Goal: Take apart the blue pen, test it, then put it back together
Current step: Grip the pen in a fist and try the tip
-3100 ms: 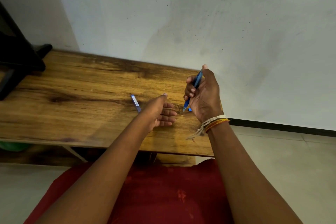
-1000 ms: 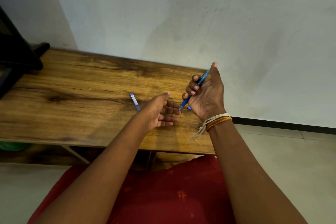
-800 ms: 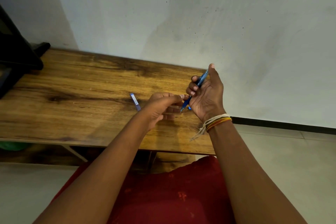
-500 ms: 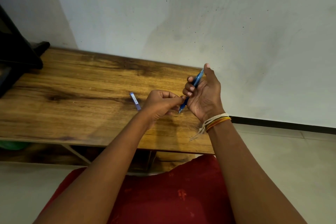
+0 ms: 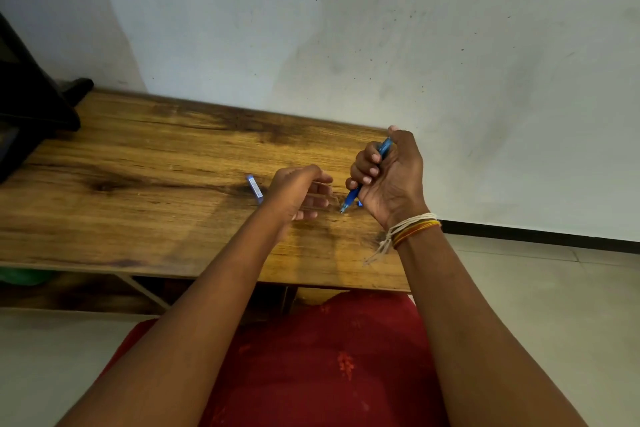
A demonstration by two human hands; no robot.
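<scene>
Our right hand [image 5: 391, 180] grips the blue pen [image 5: 367, 177], tip down. Our left hand [image 5: 298, 192] hangs loosely spread beside it, holding nothing.

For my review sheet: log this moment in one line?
right hand: grip on pen, tip down | left hand: open, empty | cap: on table

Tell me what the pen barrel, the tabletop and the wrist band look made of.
Pen barrel: likely glossy blue plastic, translucent toward its top. Tabletop: wood or wood-look laminate, brown grain and dark knots, smooth low sheen; which one is unclear. Wrist band: cotton-like threads in white, orange and yellow, with loose frayed ends hanging.
</scene>
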